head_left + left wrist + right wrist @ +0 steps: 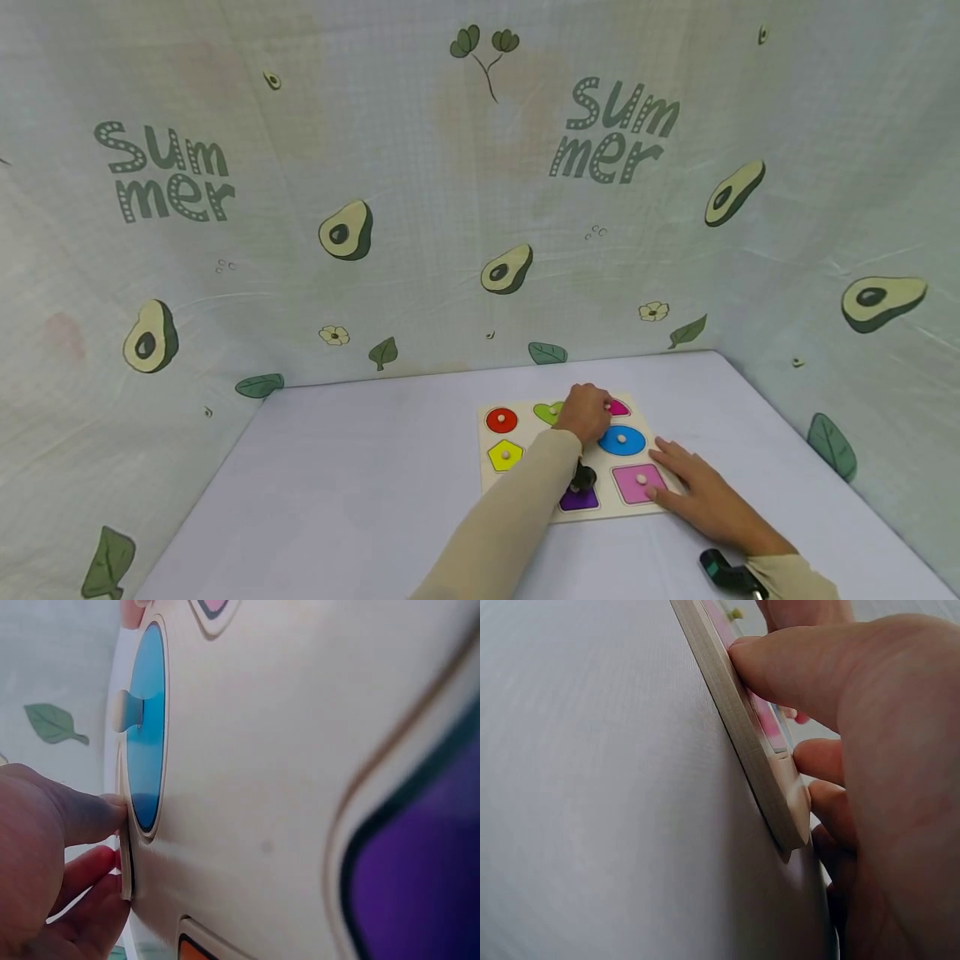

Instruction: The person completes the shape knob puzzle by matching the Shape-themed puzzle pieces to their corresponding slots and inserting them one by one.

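Observation:
A cream wooden knob puzzle board [542,515] lies on the table. At its far right my left hand [583,413] pinches at a magenta piece [618,407], partly hidden by the fingers. In the left wrist view, thumb and fingertips meet at a thin cream edge beyond the blue oval [150,727]; the knob under them is hidden. My right hand [705,492] rests along the board's near right corner, thumb over the pink square [637,485], other fingers stretched along the right edge. In the right wrist view that thumb touches the board's top face.
Other pieces sit in the board: a red circle [502,420], a green heart [546,412], a yellow pentagon [504,455] and a purple piece [579,500]. My left forearm [517,517] crosses the board. Behind the white table [352,492] hangs an avocado-print cloth [420,167].

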### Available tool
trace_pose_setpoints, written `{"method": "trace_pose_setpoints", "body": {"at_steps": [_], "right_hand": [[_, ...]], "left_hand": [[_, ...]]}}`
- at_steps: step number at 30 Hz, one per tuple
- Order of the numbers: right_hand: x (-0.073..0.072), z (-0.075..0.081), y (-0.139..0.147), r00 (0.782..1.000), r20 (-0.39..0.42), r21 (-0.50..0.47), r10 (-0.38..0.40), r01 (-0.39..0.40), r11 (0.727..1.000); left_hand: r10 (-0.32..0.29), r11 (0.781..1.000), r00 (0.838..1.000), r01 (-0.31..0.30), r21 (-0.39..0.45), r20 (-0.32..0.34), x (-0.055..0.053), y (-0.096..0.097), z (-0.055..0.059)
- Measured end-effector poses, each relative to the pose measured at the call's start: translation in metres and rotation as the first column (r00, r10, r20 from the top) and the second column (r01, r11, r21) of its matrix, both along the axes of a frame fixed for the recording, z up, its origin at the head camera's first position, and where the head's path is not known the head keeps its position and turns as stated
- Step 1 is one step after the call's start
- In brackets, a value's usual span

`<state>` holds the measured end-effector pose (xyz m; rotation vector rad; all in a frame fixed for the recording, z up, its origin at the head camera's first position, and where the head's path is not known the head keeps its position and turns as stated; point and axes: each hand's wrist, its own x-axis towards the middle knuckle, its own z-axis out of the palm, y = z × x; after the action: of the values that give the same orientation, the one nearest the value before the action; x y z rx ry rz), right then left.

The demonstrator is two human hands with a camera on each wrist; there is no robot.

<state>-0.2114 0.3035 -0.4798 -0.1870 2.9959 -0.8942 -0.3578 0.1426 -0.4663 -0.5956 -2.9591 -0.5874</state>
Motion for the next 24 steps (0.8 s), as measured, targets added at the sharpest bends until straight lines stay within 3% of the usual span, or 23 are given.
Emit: {"method": "trace_pose_setpoints", "body": {"at_steps": [6, 12, 19, 24], "right_hand": [[-0.001, 0.0, 0.0, 1.0, 0.006, 0.004, 0.004, -0.004, 1.0], [-0.003, 0.001, 0.001, 1.0, 0.0, 0.014, 0.002, -0.002, 1.0], [-0.003, 0.002, -0.001, 1.0, 0.01, 0.02, 0.002, -0.002, 1.0], [-0.002, 0.001, 0.001, 1.0, 0.001, 0.031, 0.006, -0.006, 1.0]], "left_hand": [[-0.025, 1.0, 1.0, 0.025, -0.006, 0.007, 0.001, -0.002, 0.0], [-0.098, 0.994, 0.994, 0.096, 0.042, 0.053, -0.001, -0.008, -0.001], [-0.155, 0.988, 0.969, 0.153, 0.026, 0.193, 0.004, -0.013, 0.006], [-0.218, 0.976, 0.951, 0.218, 0.024, 0.218, 0.007, -0.015, 0.007]]}}
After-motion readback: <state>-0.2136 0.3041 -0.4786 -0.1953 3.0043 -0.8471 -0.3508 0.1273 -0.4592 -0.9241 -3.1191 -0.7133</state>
